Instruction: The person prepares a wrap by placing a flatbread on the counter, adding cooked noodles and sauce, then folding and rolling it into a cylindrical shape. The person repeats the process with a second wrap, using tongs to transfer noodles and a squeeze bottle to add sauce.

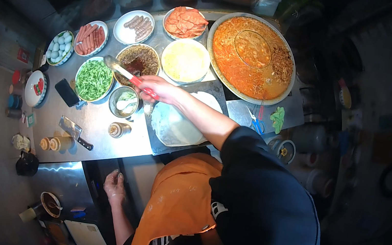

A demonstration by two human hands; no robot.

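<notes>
My right hand is closed round the handle of a red-handled brush. The brush's greyish-brown head hangs over the edge of a bowl of dark brown sauce, by a bowl of shredded greens. Beneath my right forearm lies a thin, pale round sheet of dough on a dark flat plate; the arm hides part of it. My left hand, dusted with white, is below the counter's front edge, holding nothing, its fingers loosely bent and apart.
Sausages, eggs, sliced meat and a yellow batter bowl line the counter. A wide pan of orange-red shredded food stands back right. A cleaver, squeeze bottles, phone and scissors lie about.
</notes>
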